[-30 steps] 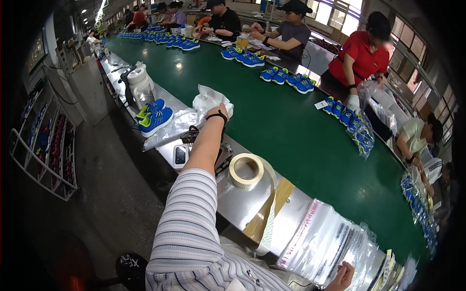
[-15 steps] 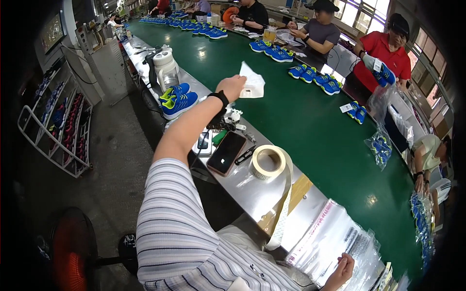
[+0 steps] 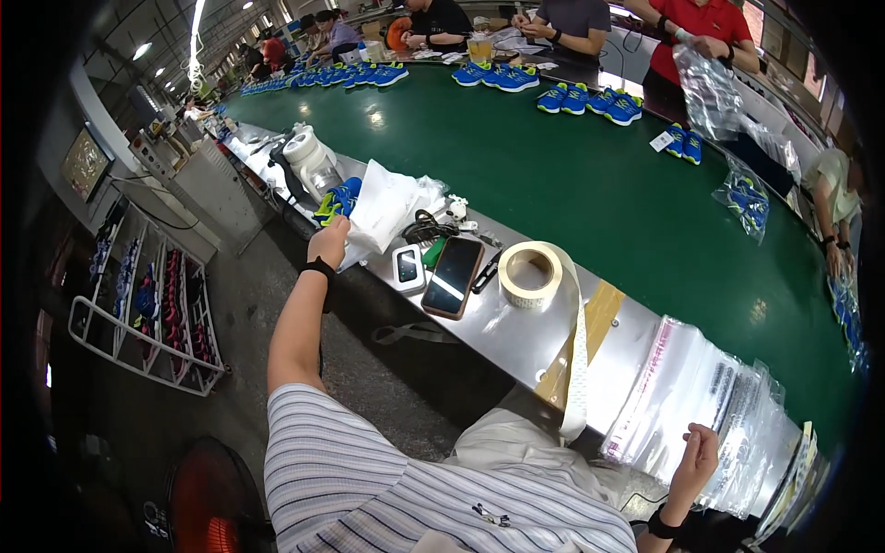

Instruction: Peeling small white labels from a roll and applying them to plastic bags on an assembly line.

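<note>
My left hand (image 3: 329,243) reaches far out to the left, beside a pair of blue sneakers (image 3: 337,199) with lime-green trim. Its fingers are closed at the edge of a thin white sheet (image 3: 376,205), which partly covers the shoes. The fingertips are hard to make out there. My right hand (image 3: 698,458) hovers at the lower right over a stack of clear plastic bags (image 3: 666,392), fingers curled in and nothing visible in them. Between the hands lie a roll of cream label tape (image 3: 530,276) with its strip hanging off the edge, and a phone (image 3: 453,276).
A small white device (image 3: 407,268), black cable (image 3: 426,227) and white jug (image 3: 312,157) stand along the metal ledge. Beyond runs the green conveyor belt (image 3: 553,194) with several blue sneakers. Co-workers sit across it. A shoe rack (image 3: 152,313) and an orange fan (image 3: 217,502) are left.
My left hand has come back from over the belt toward the left, bringing the white sheet beside the sneakers. My right hand stays curled near the bags. A co-worker in red now handles a clear bag.
</note>
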Tool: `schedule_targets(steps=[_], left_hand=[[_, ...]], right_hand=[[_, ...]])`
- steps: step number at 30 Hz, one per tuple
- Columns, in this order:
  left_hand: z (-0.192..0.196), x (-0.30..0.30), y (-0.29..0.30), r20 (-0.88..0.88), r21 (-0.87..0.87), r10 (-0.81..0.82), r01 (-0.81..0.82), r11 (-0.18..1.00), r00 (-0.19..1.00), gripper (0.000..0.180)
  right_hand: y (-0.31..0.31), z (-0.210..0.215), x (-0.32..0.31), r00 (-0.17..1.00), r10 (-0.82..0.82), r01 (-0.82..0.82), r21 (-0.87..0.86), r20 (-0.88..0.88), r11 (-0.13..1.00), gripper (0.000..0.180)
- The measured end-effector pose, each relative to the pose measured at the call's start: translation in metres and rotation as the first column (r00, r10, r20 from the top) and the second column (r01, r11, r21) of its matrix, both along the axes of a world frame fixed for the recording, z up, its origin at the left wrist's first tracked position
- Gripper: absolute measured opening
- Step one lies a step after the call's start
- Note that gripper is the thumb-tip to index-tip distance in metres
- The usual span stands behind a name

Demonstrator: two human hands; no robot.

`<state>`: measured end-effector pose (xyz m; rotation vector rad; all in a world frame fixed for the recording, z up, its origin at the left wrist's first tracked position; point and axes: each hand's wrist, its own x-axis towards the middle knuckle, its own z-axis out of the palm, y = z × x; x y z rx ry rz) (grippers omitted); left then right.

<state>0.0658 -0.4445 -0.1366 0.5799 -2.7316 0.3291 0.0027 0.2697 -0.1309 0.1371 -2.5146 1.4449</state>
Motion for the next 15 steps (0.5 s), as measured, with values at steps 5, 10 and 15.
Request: schedule_targets(steps=[5, 10, 15], left_hand=[[0.016, -0.015, 0.069, -0.450, -0.005, -0.043, 0.045, 0.999, 0.892, 0.041], [-0.004, -0.010, 0.263, -0.087, 0.995, -0.178, 0.074, -0.074, 0.980, 0.016], [-0.054, -0.007, 0.393, -0.150, 0.914, -0.231, 0.045, -0.404, 0.961, 0.042]], right_hand=[[0.002, 0.002, 0.013, 1.000, 0.011, -0.012, 0.029, 0.009, 1.000, 0.012], [-0.023, -0.008, 0.021, 0.991, 0.119, -0.115, -0.066, 0.056, 0.991, 0.009], [-0.056, 0.009, 0.022, 0.941, 0.338, -0.339, 0.062, 0.036, 0.939, 0.007]])
